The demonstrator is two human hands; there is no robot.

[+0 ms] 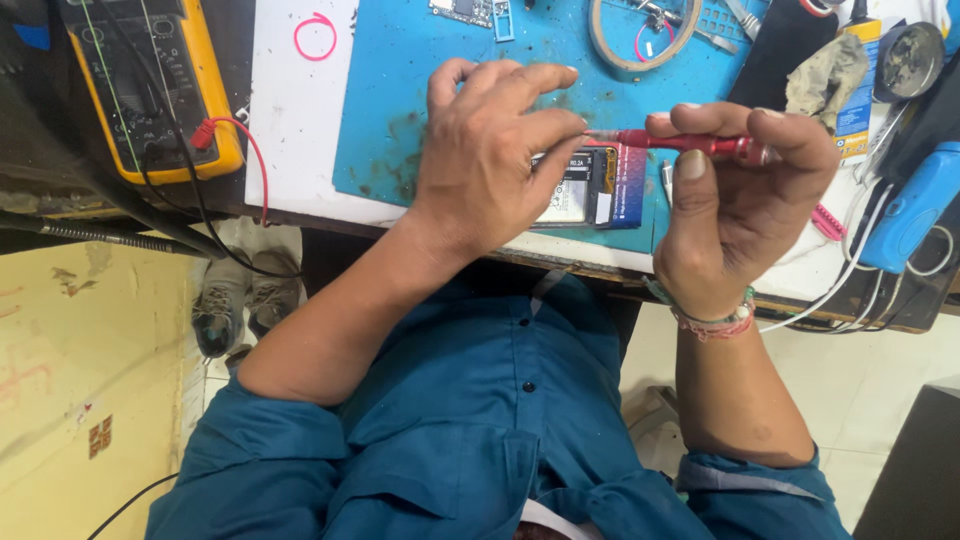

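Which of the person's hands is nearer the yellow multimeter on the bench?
Left. The left hand rests over the opened phone, closer to the yellow multimeter; the right hand, holding the red screwdriver, is farther away.

In the middle of the frame, the left hand rests over an opened phone lying on a blue work mat, its fingertips meeting the tip of a red screwdriver. The right hand grips that screwdriver (held level, pointing left). A yellow multimeter sits upper left; a tape roll lies at the top.
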